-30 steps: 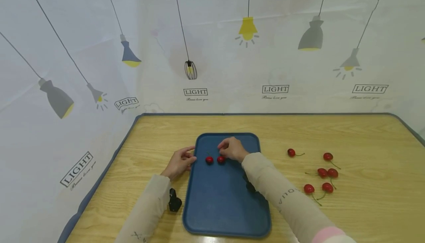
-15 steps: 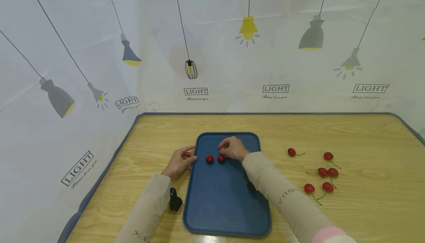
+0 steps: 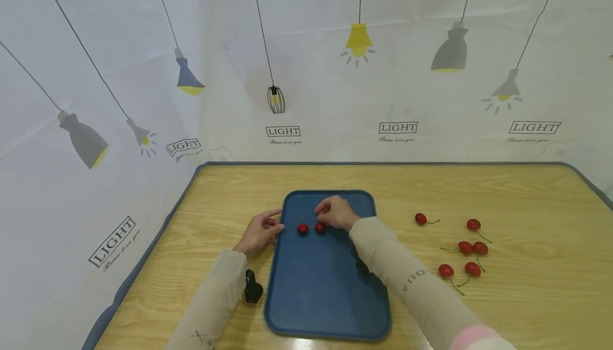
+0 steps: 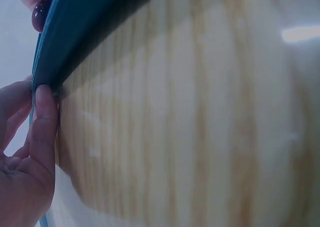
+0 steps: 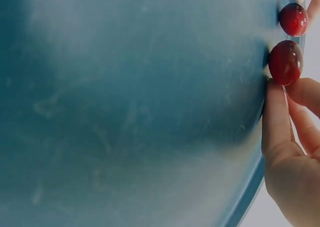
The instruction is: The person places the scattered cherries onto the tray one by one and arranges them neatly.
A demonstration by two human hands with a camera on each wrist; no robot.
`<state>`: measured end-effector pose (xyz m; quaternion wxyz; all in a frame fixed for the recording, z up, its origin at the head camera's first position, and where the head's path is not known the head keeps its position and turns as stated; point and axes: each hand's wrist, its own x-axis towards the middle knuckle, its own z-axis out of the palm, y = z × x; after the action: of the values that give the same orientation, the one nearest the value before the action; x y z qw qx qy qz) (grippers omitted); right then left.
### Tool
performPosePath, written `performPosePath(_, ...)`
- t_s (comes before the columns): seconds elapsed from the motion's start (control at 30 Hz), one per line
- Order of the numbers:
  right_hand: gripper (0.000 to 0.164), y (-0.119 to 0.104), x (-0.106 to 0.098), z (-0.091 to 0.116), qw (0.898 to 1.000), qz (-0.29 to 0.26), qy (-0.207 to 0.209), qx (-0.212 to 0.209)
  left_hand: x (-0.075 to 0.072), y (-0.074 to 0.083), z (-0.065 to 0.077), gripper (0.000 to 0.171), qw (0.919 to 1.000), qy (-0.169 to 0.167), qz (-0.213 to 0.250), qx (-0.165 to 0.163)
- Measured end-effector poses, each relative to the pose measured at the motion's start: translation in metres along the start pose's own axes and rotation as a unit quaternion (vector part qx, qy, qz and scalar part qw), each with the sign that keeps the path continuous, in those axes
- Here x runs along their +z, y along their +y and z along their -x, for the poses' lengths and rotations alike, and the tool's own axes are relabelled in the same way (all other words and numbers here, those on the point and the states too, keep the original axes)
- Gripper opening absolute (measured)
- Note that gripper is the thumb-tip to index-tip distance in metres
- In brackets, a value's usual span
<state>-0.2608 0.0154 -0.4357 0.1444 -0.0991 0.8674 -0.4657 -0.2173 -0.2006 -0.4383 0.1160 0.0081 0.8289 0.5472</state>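
Note:
Two red cherries lie side by side on a blue tray (image 3: 328,297), toward its far end. My right hand (image 3: 337,214) pinches at the stem end of the right cherry (image 3: 320,228); the fingers hide most of its stem. In the right wrist view, thumb and forefinger meet right at that cherry (image 5: 286,62), with the other cherry (image 5: 294,19) just beyond. The left cherry (image 3: 303,229) stands free, its short stem pointing away. My left hand (image 3: 258,234) holds the tray's left rim. In the left wrist view, a fingertip (image 4: 45,94) presses against the rim (image 4: 65,34).
Several stemmed cherries (image 3: 465,248) are scattered on the wooden table (image 3: 536,297) to the right, with a single cherry (image 3: 420,219) nearer the tray. A black wrist device (image 3: 253,287) sits by the left sleeve. Behind the table hangs a lamp-printed curtain (image 3: 316,73).

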Motion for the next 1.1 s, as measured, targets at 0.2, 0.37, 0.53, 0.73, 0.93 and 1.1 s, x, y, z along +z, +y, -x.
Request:
performPosePath(0.2, 0.018, -0.001, -0.006, 0.002, 1.000, -0.006, -0.005, 0.004, 0.002, -0.010, -0.009, 0.046, 0.9999, 0.010, -0.007, -0.002)
performPosePath(0.37, 0.019, 0.000, -0.012, 0.002, 1.000, -0.030, -0.007, 0.002, 0.002, -0.010, -0.009, 0.046, 1.0000, 0.007, -0.004, 0.006)
performPosePath(0.53, 0.019, -0.003, -0.018, 0.005, 0.999, -0.035, -0.012, -0.012, 0.001, -0.011, -0.008, 0.046, 1.0000, 0.005, -0.001, 0.008)
performPosePath(0.73, 0.019, -0.009, -0.019, 0.020, 0.998, -0.029, -0.026, -0.045, 0.000, -0.011, -0.007, 0.046, 0.9999, 0.008, -0.002, 0.011)
performPosePath(0.93, 0.019, -0.008, -0.025, 0.040, 0.994, -0.030, -0.040, -0.100, 0.001, -0.012, -0.007, 0.046, 0.9999, 0.011, -0.006, 0.009)
performPosePath(1.1, 0.018, 0.001, -0.038, 0.055, 0.991, -0.031, -0.046, -0.121, 0.001, -0.008, -0.005, 0.046, 0.9999, 0.001, -0.001, 0.012)
